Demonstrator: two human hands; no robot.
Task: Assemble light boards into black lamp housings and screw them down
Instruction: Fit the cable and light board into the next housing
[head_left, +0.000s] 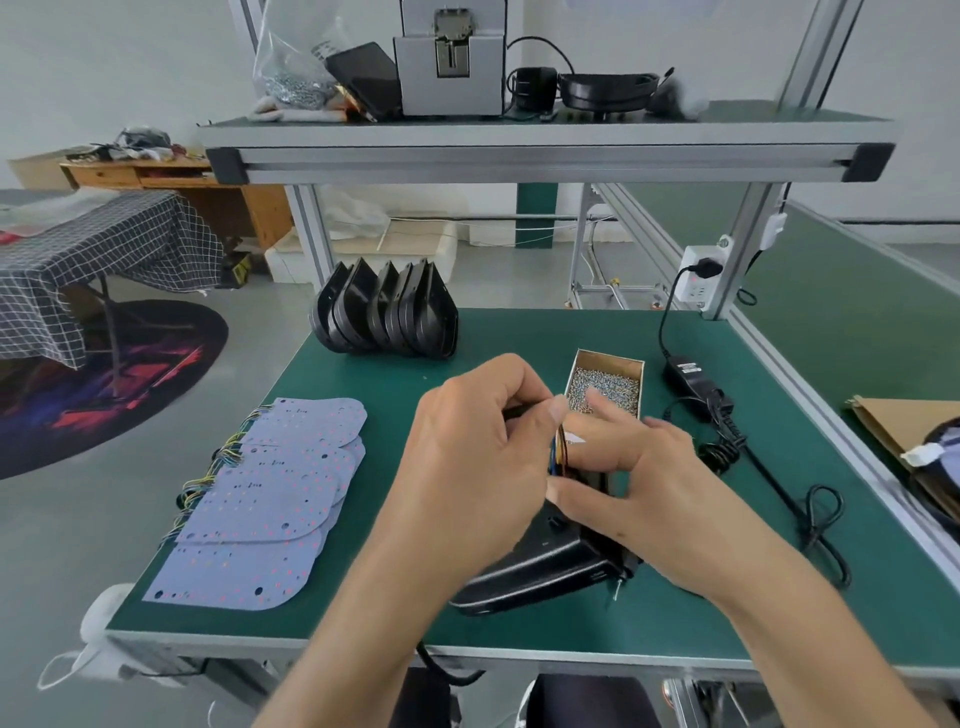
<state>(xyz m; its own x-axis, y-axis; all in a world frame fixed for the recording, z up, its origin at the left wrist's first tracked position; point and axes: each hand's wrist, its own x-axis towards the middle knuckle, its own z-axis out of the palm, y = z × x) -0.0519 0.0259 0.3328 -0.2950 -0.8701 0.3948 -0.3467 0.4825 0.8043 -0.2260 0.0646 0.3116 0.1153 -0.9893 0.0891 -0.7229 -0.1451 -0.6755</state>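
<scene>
Black housing (540, 569) tilted on mat, wires (560, 447) sticking up.

On the worktop (363, 618), boards (270, 499) lie stacked at the left, housings (387, 314) stand in a row at the back, and a screw box (605, 382) sits right of centre, with an adapter (688, 374) to its right. Both hands, left (467, 467) and right (644, 483), meet over one housing (540, 571) at the front, before the box. A shelf (545, 140) spans above.
</scene>
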